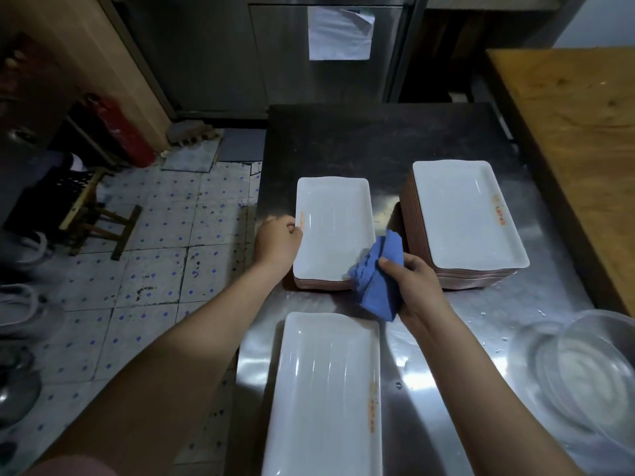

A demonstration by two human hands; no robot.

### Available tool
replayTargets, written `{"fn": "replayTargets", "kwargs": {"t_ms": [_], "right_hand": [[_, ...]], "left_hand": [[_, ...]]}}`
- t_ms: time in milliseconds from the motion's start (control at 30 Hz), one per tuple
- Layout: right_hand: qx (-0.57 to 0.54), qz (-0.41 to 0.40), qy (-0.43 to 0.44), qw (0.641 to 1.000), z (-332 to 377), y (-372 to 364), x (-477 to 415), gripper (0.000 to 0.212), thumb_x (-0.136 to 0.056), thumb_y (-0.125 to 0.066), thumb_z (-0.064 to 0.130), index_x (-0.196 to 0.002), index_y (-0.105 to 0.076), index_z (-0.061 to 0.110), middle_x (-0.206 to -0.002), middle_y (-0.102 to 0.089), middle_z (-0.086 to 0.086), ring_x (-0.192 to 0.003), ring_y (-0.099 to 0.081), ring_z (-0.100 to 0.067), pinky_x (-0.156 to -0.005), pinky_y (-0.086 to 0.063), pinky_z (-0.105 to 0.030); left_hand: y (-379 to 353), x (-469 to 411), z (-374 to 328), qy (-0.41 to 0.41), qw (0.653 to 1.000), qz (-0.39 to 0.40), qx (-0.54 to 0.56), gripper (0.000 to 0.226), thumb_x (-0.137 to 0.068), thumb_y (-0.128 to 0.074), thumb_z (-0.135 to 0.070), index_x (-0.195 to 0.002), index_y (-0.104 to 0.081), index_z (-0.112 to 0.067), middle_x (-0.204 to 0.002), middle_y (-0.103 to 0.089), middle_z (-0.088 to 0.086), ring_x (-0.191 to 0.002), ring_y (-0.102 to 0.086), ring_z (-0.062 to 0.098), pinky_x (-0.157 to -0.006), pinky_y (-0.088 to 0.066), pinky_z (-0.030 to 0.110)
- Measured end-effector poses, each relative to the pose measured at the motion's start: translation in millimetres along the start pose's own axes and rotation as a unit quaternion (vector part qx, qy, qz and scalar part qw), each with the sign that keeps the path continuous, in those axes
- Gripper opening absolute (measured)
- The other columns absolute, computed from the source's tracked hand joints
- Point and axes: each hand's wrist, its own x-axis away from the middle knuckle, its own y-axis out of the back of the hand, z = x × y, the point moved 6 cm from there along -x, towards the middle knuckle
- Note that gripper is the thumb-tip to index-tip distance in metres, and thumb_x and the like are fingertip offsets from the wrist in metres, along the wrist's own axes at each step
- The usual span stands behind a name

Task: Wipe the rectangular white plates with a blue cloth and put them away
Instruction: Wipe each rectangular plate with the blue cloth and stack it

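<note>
Three groups of rectangular white plates lie on the steel table [464,338]. My left hand [278,240] grips the left edge of the top plate of a low stack [335,225] at the table's left side. My right hand [414,286] holds a crumpled blue cloth [379,280] at that stack's near right corner. A taller stack [467,211] stands to the right. Close to me lies another white plate [326,396], running out of view at the bottom.
Nested clear bowls [584,379] sit at the table's near right. A wooden counter [577,132] borders the right side. Left of the table is tiled floor with a wooden stool [92,221], a red extinguisher [127,132] and shoes [24,304].
</note>
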Motion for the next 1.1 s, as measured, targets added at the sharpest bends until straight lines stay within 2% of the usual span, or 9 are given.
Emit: {"fn": "replayTargets", "kwargs": {"t_ms": [167, 300, 433, 600, 700, 767, 867, 1000, 1100], "right_hand": [[-0.003, 0.000, 0.000, 1.000, -0.1, 0.0, 6.3, 0.013, -0.089, -0.062, 0.011, -0.100, -0.058, 0.008, -0.095, -0.065, -0.007, -0.079, -0.064, -0.017, -0.066, -0.052, -0.030], [-0.004, 0.013, 0.007, 1.000, -1.1, -1.2, 12.9, 0.010, -0.089, -0.062, 0.010, -0.098, -0.059, 0.009, -0.092, -0.067, -0.006, -0.074, -0.067, -0.014, -0.058, -0.052, -0.025], [-0.012, 0.003, 0.009, 1.000, -2.3, 3.8, 19.2, 0.015, -0.088, -0.063, 0.010, -0.102, -0.058, 0.008, -0.090, -0.066, -0.004, -0.068, -0.067, -0.010, -0.052, -0.052, -0.023], [-0.025, 0.003, 0.026, 0.999, 0.2, 14.5, 29.6, 0.003, -0.089, -0.062, 0.010, -0.091, -0.060, 0.010, -0.091, -0.068, -0.009, -0.080, -0.067, -0.021, -0.073, -0.055, -0.035], [-0.014, 0.008, 0.045, 0.999, 7.8, 18.7, 39.1, 0.002, -0.088, -0.063, 0.011, -0.089, -0.062, 0.012, -0.092, -0.069, -0.008, -0.083, -0.066, -0.020, -0.076, -0.053, -0.036], [0.006, 0.003, 0.052, 0.999, 15.5, 22.7, 46.2, 0.004, -0.087, -0.064, 0.012, -0.090, -0.062, 0.012, -0.093, -0.069, -0.008, -0.086, -0.065, -0.022, -0.079, -0.053, -0.039], [-0.005, 0.017, 0.056, 0.998, 31.4, 26.2, 59.5, 0.009, -0.087, -0.064, 0.012, -0.095, -0.061, 0.009, -0.093, -0.069, -0.008, -0.083, -0.067, -0.020, -0.069, -0.054, -0.033], [-0.014, 0.030, 0.078, 0.996, 54.6, 31.6, 81.6, 0.011, -0.087, -0.063, 0.011, -0.098, -0.061, 0.008, -0.095, -0.067, -0.010, -0.088, -0.066, -0.023, -0.071, -0.055, -0.035], [-0.030, 0.023, 0.087, 0.996, 63.6, 42.0, 96.9, 0.011, -0.087, -0.063, 0.010, -0.097, -0.062, 0.007, -0.096, -0.067, -0.010, -0.089, -0.066, -0.024, -0.068, -0.055, -0.033]], "left_hand": [[-4.2, 1.9, -0.8, 0.050, 0.998, 0.027, 0.039, 0.027, -0.081, -0.070, -0.020, -0.102, -0.058, -0.009, -0.105, -0.065, 0.006, -0.091, -0.060, 0.020, -0.066, -0.041, 0.025], [1.5, 7.0, -4.8, 0.048, 0.999, -0.014, 0.021, 0.019, -0.087, -0.062, -0.015, -0.103, -0.064, -0.005, -0.109, -0.066, 0.010, -0.096, -0.061, 0.025, -0.068, -0.043, 0.027], [6.2, 13.5, -2.5, 0.070, 0.995, -0.041, 0.053, 0.018, -0.092, -0.053, -0.015, -0.107, -0.057, -0.007, -0.116, -0.059, 0.011, -0.101, -0.058, 0.026, -0.072, -0.046, 0.029], [8.6, 22.8, -6.2, 0.096, 0.986, -0.024, 0.137, 0.005, -0.098, -0.040, -0.016, -0.101, -0.040, -0.012, -0.101, -0.053, 0.007, -0.087, -0.055, 0.024, -0.071, -0.048, 0.033], [12.2, 28.1, -8.3, 0.124, 0.975, -0.006, 0.186, 0.006, -0.099, -0.037, -0.017, -0.098, -0.031, -0.015, -0.096, -0.048, 0.006, -0.082, -0.052, 0.021, -0.064, -0.045, 0.032], [16.1, 36.5, -8.4, 0.141, 0.964, 0.009, 0.223, 0.006, -0.098, -0.036, -0.019, -0.101, -0.032, -0.016, -0.098, -0.049, 0.006, -0.083, -0.052, 0.021, -0.069, -0.048, 0.036], [24.4, 53.8, -9.1, 0.156, 0.946, 0.030, 0.283, 0.019, -0.098, -0.038, -0.024, -0.115, -0.039, -0.015, -0.109, -0.055, 0.009, -0.095, -0.057, 0.027, -0.082, -0.051, 0.042], [41.9, 77.1, -20.3, 0.135, 0.916, 0.041, 0.375, 0.032, -0.098, -0.042, -0.021, -0.127, -0.049, -0.009, -0.111, -0.062, 0.009, -0.090, -0.062, 0.025, -0.060, -0.051, 0.027], [49.9, 97.8, -31.9, 0.124, 0.895, 0.066, 0.424, 0.029, -0.098, -0.043, -0.017, -0.122, -0.054, -0.006, -0.102, -0.063, 0.008, -0.085, -0.061, 0.024, -0.060, -0.050, 0.025]]}}
